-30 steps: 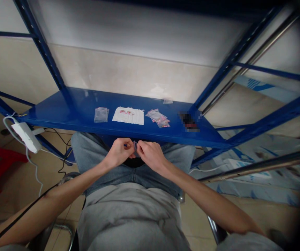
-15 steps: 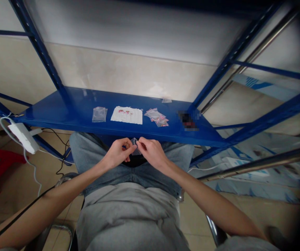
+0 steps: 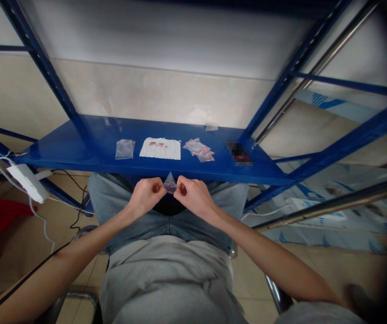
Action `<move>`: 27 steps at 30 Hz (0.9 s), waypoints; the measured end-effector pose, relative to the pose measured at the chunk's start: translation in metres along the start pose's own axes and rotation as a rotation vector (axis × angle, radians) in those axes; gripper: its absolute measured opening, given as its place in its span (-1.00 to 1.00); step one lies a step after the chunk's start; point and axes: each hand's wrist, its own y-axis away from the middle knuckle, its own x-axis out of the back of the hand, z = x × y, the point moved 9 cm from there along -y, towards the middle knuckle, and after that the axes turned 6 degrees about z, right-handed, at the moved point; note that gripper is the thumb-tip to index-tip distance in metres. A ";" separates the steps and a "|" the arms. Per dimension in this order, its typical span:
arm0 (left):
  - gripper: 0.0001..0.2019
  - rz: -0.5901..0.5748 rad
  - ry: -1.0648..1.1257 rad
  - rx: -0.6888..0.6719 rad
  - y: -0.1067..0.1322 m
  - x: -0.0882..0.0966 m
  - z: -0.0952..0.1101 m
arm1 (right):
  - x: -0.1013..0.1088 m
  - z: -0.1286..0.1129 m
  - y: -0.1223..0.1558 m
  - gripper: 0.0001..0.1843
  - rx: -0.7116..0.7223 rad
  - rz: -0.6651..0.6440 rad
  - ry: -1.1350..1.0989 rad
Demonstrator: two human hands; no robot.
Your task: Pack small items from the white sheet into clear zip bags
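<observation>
While your left hand [image 3: 145, 197] and right hand [image 3: 193, 196] were apart, each pinched one side of a small clear plastic bag [image 3: 169, 183] at twelve o'clock over your lap, apparently easing it open, which called for a steady, even pull next.

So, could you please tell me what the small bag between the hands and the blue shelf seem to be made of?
The small bag looks like thin, clear plastic: it is see-through with bright glints. The blue shelf looks like painted metal, probably steel, with a glossy coat showing reflections; the paint hides the material itself.
</observation>
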 end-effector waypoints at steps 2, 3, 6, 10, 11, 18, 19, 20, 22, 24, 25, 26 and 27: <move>-0.81 0.036 -0.128 -0.055 0.000 0.005 0.008 | 0.000 0.001 0.000 -0.97 -0.016 -0.001 0.031; -0.80 0.034 -0.175 -0.077 0.001 0.005 0.012 | -0.002 0.001 0.001 -0.96 -0.014 -0.009 0.026; -0.79 -0.025 -0.257 -0.110 0.006 -0.002 0.020 | -0.013 0.000 0.003 -0.73 0.003 -0.058 -0.015; -0.82 -0.062 -0.346 -0.112 0.011 -0.009 0.023 | -0.027 0.005 0.003 -0.60 0.015 -0.117 0.009; -0.82 -0.057 -0.377 -0.111 0.012 -0.009 0.023 | -0.027 0.008 0.002 -0.57 0.015 -0.114 0.010; -0.67 -0.051 -0.353 -0.114 0.006 -0.003 0.018 | -0.012 0.018 -0.006 -0.62 0.016 -0.062 -0.202; -0.64 -0.028 -0.274 -0.108 0.003 0.001 0.016 | -0.009 0.018 -0.006 -0.65 0.026 -0.059 -0.285; -0.65 -0.002 -0.168 -0.096 -0.001 0.005 0.013 | -0.006 0.019 -0.006 -0.68 0.033 -0.064 -0.380; -0.67 0.030 0.106 -0.035 -0.008 0.011 0.004 | -0.003 0.019 -0.006 -0.73 0.037 -0.095 -0.573; -0.59 0.005 0.406 0.074 -0.014 0.009 -0.009 | -0.001 0.018 -0.005 -0.76 0.030 -0.135 -0.735; -0.56 -0.028 0.537 0.135 -0.015 0.004 -0.014 | -0.001 0.018 -0.005 -0.76 0.026 -0.156 -0.799; -0.54 -0.067 0.645 0.188 -0.015 -0.002 -0.018 | -0.002 0.017 -0.004 -0.76 0.021 -0.174 -0.852; -0.53 -0.108 0.729 0.229 -0.014 -0.008 -0.020 | -0.003 0.017 -0.004 -0.75 0.016 -0.190 -0.895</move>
